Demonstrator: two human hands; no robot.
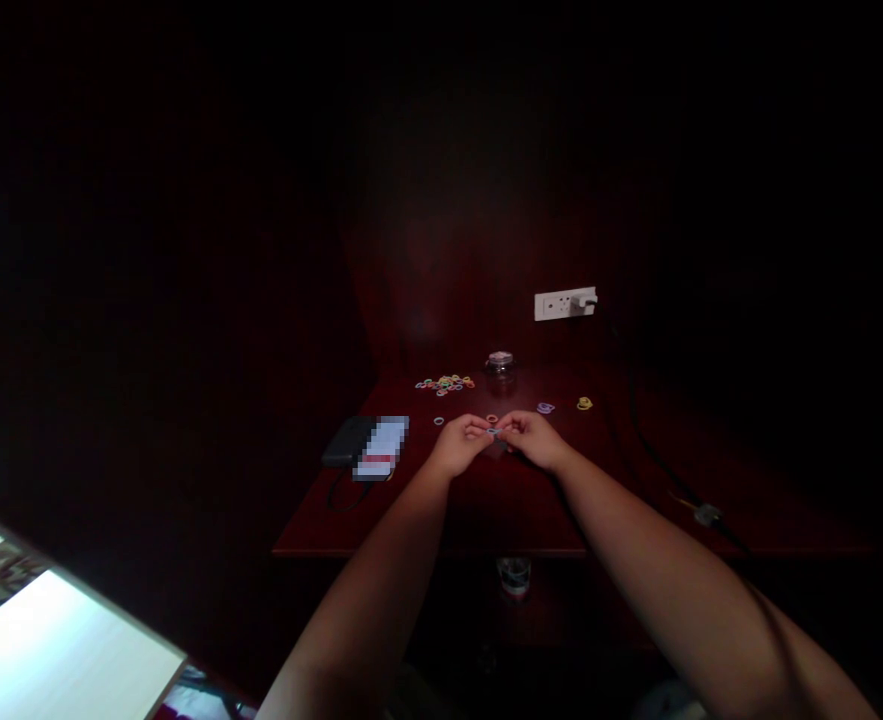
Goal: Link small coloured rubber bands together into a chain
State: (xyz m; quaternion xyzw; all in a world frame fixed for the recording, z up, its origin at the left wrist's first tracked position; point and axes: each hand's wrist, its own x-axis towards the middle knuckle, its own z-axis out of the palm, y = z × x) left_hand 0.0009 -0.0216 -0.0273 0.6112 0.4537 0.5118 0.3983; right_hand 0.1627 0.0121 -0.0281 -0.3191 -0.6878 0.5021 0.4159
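Close together above the dark red table, my left hand (pixel 458 446) and my right hand (pixel 536 439) are both closed in a pinch. Between their fingertips is a small pale blue hair tie (pixel 493 432), gripped from either side. Just beyond the fingers lies an orange-red hair tie (pixel 492 418). A light blue hair tie (pixel 439 421) rests to the left of my left hand. Right of my right hand are a few purple hair ties (pixel 545 408) and, farther out, a yellow bunch of hair ties (pixel 584 403).
A pile of mixed-colour hair ties (pixel 448 383) lies at the back, beside a clear lidded jar (pixel 500 368). A phone (pixel 382 447) and a black case-like object (pixel 346 441) are at left. A white socket (pixel 561 304) is on the wall; a dark cable (pixel 662 462) runs at right.
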